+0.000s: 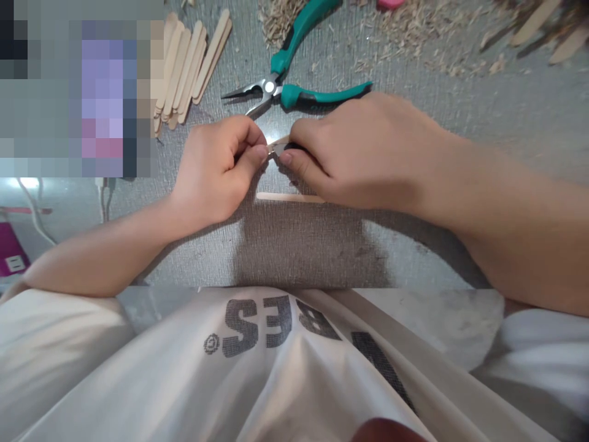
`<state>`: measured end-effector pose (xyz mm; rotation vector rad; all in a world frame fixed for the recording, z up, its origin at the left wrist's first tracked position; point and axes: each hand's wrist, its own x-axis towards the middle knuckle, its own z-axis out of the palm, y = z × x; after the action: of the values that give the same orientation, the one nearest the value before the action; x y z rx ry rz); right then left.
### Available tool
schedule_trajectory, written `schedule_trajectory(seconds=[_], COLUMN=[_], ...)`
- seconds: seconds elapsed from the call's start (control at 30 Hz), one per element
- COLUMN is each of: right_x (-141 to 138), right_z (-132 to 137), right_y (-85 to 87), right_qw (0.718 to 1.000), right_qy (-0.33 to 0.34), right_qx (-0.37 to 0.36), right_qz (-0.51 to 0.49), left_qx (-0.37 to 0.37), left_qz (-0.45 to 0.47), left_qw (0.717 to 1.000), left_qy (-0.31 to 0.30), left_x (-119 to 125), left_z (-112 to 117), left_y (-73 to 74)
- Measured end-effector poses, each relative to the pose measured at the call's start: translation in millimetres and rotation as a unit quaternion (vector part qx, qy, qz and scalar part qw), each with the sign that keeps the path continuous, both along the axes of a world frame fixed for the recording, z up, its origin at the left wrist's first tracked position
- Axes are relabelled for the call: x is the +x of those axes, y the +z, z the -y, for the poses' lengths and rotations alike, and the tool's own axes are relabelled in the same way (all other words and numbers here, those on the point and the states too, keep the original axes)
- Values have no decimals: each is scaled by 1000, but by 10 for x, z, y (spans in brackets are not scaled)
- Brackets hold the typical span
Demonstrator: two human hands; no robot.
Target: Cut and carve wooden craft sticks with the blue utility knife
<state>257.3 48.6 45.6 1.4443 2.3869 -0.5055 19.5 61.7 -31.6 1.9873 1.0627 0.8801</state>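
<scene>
My left hand (pixel 223 162) is closed, with thumb and forefinger pinching one end of a wooden craft stick (pixel 280 141). Right beside it, my right hand (pixel 354 153) is closed around a small metal-bladed tool (pixel 280 149) with a dark handle, mostly hidden in the fingers. The blade meets the stick between the two hands; its exact kind cannot be made out. Below them another craft stick (pixel 289 197) lies flat on the table, its right end reaching under my right hand. Just beyond the hands rest green-handled pliers (pixel 271 87), their jaws pointing left.
A bunch of craft sticks (pixel 184 67) lies at the upper left, next to a blurred-out patch. Wood shavings (pixel 405 37) are strewn along the far side of the grey table (pixel 304 252). More sticks (pixel 536 21) are at the upper right. A white cable (pixel 34 215) runs at the left.
</scene>
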Motion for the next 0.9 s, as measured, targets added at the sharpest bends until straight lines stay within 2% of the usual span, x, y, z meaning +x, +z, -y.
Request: schedule_trajectory(seconds=[0.07, 0.13, 0.17, 0.3, 0.43, 0.53, 0.6, 0.63, 0.67, 0.73, 0.8, 0.9], right_x=[-3, -1, 0, 16, 74, 186, 282, 327, 365, 411, 415, 381], right_z=[-16, -31, -37, -46, -33, -20, -8, 0, 8, 23, 29, 19], right_y=[40, 63, 66, 23, -128, -276, -342, -360, -369, -375, -390, -447], right_qw=[1000, 999, 998, 999, 998, 988, 973, 969, 965, 956, 946, 930], right_qy=[-1, -17, -24, -27, -7, 31, 63, 89, 88, 77, 72, 91], right_qx=[-10, -19, -23, -21, 43, 116, 164, 161, 170, 179, 191, 218], right_qz=[-21, -42, -44, -39, -52, -95, -146, -162, -181, -217, -250, -283], left_qx=[9, -19, -9, -43, -7, 58, 98, 100, 125, 88, 73, -73], left_qz=[12, -11, 0, -64, -64, -40, -29, -23, 12, 40, 145, 202], left_qw=[1000, 1000, 999, 996, 996, 995, 991, 987, 980, 986, 982, 975], left_qy=[7, 23, 34, 52, 67, 64, 84, 124, 152, 136, 92, 57], left_x=[31, 60, 71, 87, 85, 92, 107, 117, 130, 159, 183, 194], left_z=[30, 77, 103, 185, 219, 216, 204, 199, 198, 211, 243, 303], left_y=[43, 134, 188, 320, 281, 249, 252, 258, 263, 263, 248, 229])
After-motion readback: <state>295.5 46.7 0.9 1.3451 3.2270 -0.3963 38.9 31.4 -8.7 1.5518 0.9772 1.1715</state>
